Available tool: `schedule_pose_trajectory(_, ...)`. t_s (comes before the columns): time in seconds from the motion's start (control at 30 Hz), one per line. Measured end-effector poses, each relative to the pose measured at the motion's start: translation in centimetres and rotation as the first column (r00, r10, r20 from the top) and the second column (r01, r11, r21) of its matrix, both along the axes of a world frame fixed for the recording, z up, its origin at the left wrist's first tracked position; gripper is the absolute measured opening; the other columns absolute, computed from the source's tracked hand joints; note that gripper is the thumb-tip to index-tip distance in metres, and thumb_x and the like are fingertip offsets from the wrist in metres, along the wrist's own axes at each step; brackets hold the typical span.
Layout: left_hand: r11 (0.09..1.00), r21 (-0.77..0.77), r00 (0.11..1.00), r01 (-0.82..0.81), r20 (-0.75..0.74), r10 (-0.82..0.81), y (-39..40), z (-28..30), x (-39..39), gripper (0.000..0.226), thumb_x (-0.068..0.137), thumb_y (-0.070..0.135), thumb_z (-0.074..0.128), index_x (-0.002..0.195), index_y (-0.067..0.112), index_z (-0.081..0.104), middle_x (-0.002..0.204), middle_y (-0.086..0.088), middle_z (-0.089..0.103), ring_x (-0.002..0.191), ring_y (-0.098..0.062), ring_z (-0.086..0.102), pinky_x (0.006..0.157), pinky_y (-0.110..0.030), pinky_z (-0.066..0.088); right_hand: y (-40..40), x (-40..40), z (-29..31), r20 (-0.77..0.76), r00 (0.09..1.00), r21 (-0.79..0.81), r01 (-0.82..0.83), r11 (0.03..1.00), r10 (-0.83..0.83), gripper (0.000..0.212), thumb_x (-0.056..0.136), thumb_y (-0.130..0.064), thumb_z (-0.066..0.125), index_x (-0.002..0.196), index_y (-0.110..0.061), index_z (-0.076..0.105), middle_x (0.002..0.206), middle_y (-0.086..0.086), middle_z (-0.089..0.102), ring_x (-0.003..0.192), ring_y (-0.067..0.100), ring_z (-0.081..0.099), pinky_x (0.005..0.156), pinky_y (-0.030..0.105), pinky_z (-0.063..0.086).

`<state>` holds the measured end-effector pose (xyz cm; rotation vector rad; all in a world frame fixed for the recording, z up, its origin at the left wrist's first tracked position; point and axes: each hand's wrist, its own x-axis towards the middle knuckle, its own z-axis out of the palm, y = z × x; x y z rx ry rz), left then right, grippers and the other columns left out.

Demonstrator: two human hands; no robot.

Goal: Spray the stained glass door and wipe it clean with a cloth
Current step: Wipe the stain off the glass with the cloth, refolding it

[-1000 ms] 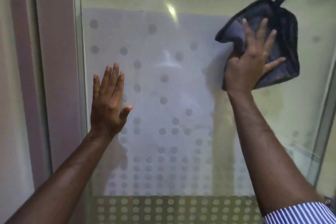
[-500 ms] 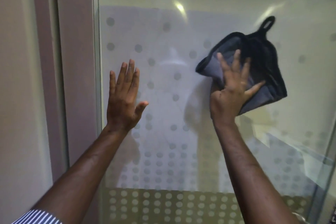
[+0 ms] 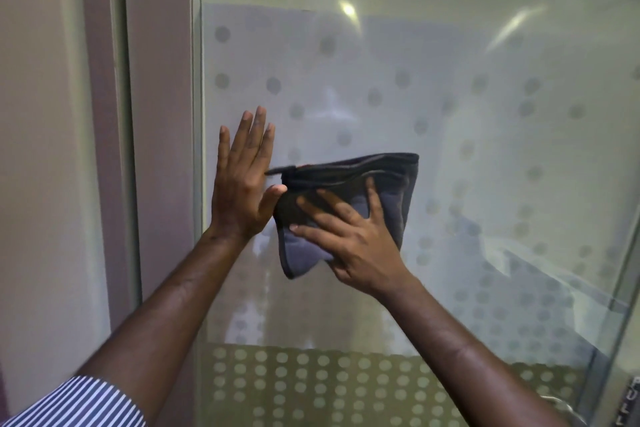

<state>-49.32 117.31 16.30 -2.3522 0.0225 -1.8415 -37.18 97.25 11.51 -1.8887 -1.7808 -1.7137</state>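
Note:
The glass door fills most of the view, frosted with a pattern of grey dots. A dark grey cloth with black edging lies flat against the glass near the middle. My right hand presses the cloth onto the glass with fingers spread, pointing up and left. My left hand rests flat on the glass beside the cloth's left edge, fingers up and apart, its thumb touching the cloth. No spray bottle is in view.
The door frame runs vertically at the left, next to a plain wall. A metal handle and a "PULL" label sit at the bottom right. A striped sleeve shows at the bottom left.
My right hand has swept the cloth down and to the left across the glass, ending beside my left hand. The cloth has turned, its loop now pointing left. The left hand stays flat on the glass.

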Motion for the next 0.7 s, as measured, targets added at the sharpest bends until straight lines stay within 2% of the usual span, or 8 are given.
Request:
schedule_pose_trajectory(0.1, 1.000, 0.000, 1.000, -0.004, -0.003, 0.004, 0.0, 0.0, -0.1, 0.097, 0.098, 0.069, 0.000, 0.157, -0.001, 0.030, 0.166, -0.025, 0.023, 0.157, -0.039, 0.016, 0.124, -0.067, 0.011, -1.4, 0.9, -1.7, 0.032, 0.999, -0.040, -0.029, 0.999, 0.030, 0.050, 0.097, -0.021, 0.055, 0.146, -0.035, 0.055, 0.163, -0.005, 0.040, 0.155, 0.025, 0.027, 0.116, 0.078, 0.008)
schedule_pose_trajectory(0.2, 1.000, 0.011, 1.000, -0.011, -0.007, 0.011, 0.2, -0.1, -0.1, 0.098, 0.097, 0.070, 0.000, 0.156, -0.001, 0.030, 0.166, -0.024, 0.023, 0.157, -0.038, 0.016, 0.123, -0.068, 0.012, -3.8, 2.2, -2.7, 0.046, 0.998, 0.023, -0.032, 0.999, 0.031, 0.043, 0.101, -0.015, 0.052, 0.138, -0.032, 0.064, 0.157, -0.004, 0.047, 0.150, 0.026, 0.039, 0.114, 0.078, 0.016)
schedule_pose_trajectory(0.3, 1.000, 0.016, 1.000, -0.008, 0.003, 0.008, 0.3, -0.1, -0.1, 0.097, 0.098, 0.070, 0.001, 0.156, -0.002, 0.032, 0.166, -0.025, 0.024, 0.157, -0.038, 0.017, 0.123, -0.068, 0.013, -7.2, 3.9, -3.2, -0.010, 1.000, 0.191, 0.017, 0.982, -0.016, 0.048, 0.101, -0.013, 0.038, 0.130, -0.034, 0.069, 0.151, 0.000, 0.054, 0.141, 0.028, 0.052, 0.114, 0.077, 0.015)
schedule_pose_trajectory(0.4, 1.000, 0.023, 1.000, -0.008, 0.020, 0.008, 0.3, -0.2, 0.1, 0.097, 0.098, 0.069, 0.001, 0.155, -0.003, 0.033, 0.165, -0.025, 0.025, 0.157, -0.038, 0.018, 0.123, -0.068, 0.014, -10.5, 5.7, -3.2, -0.218, 0.975, 0.436, 0.136, 0.889, -0.042, 0.059, 0.083, -0.011, 0.054, 0.138, -0.032, 0.061, 0.151, 0.005, 0.054, 0.146, 0.028, 0.041, 0.117, 0.075, 0.005)
schedule_pose_trajectory(0.5, 1.000, 0.028, 0.999, -0.009, 0.031, 0.008, 0.3, -0.3, 0.2, 0.097, 0.098, 0.069, 0.002, 0.155, -0.003, 0.034, 0.165, -0.026, 0.026, 0.157, -0.038, 0.019, 0.124, -0.067, 0.013, -10.8, 5.0, -3.3, -0.447, 0.885, 0.645, 0.219, 0.732, 0.130, 0.065, 0.078, -0.006, 0.065, 0.140, -0.025, 0.063, 0.159, 0.004, 0.044, 0.155, 0.022, 0.028, 0.121, 0.070, -0.004)
schedule_pose_trajectory(0.6, 1.000, 0.022, 0.999, 0.002, 0.035, -0.003, 0.4, -0.3, 0.2, 0.097, 0.098, 0.069, 0.001, 0.155, -0.002, 0.034, 0.165, -0.026, 0.026, 0.156, -0.039, 0.019, 0.124, -0.066, 0.012, -8.8, 2.3, -3.8, -0.554, 0.757, 0.729, 0.240, 0.641, 0.346, 0.078, 0.073, 0.009, 0.059, 0.143, -0.027, 0.059, 0.163, -0.001, 0.039, 0.156, 0.006, 0.018, 0.122, 0.061, -0.012)
schedule_pose_trajectory(0.7, 1.000, 0.009, 0.999, 0.018, 0.034, -0.018, 0.4, -0.3, 0.2, 0.096, 0.098, 0.069, 0.001, 0.155, -0.002, 0.034, 0.165, -0.026, 0.027, 0.156, -0.038, 0.020, 0.125, -0.065, 0.011, -7.2, -0.8, -4.4, -0.588, 0.601, 0.783, 0.257, 0.566, 0.541, 0.084, 0.080, 0.013, 0.056, 0.145, -0.039, 0.053, 0.165, -0.013, 0.033, 0.157, 0.005, 0.014, 0.123, 0.059, -0.015)
